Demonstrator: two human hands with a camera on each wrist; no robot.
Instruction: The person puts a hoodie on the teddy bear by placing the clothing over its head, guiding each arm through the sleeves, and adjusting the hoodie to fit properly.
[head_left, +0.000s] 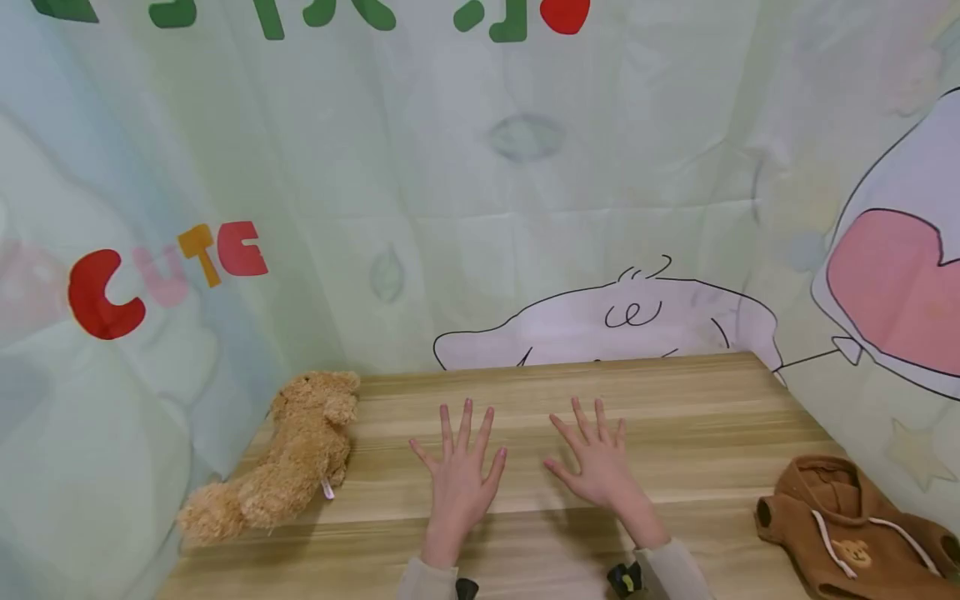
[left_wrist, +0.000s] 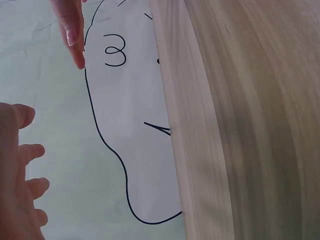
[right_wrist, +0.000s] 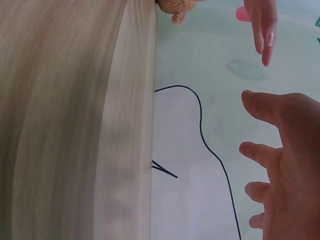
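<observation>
Fingers spread, my left hand (head_left: 459,487) hovers over the middle of the wooden table (head_left: 517,550), holding nothing. To its right my right hand (head_left: 600,471) is held the same way, also with nothing in it. A curly light-brown plush toy (head_left: 300,458) lies at the table's left side, nearer the left hand, with a small white tag on it. On the right, closer to the right hand, is a small brown hoodie (head_left: 847,533) with white drawstrings and a bear patch. In the wrist views both hands (left_wrist: 20,175) (right_wrist: 295,160) appear raised above the tabletop.
Behind the table hangs a pale green printed cloth (head_left: 450,167) with cartoon shapes and coloured letters. It continues along the left and right sides. The table's far edge (head_left: 555,367) meets the cloth. Dark straps sit at both wrists.
</observation>
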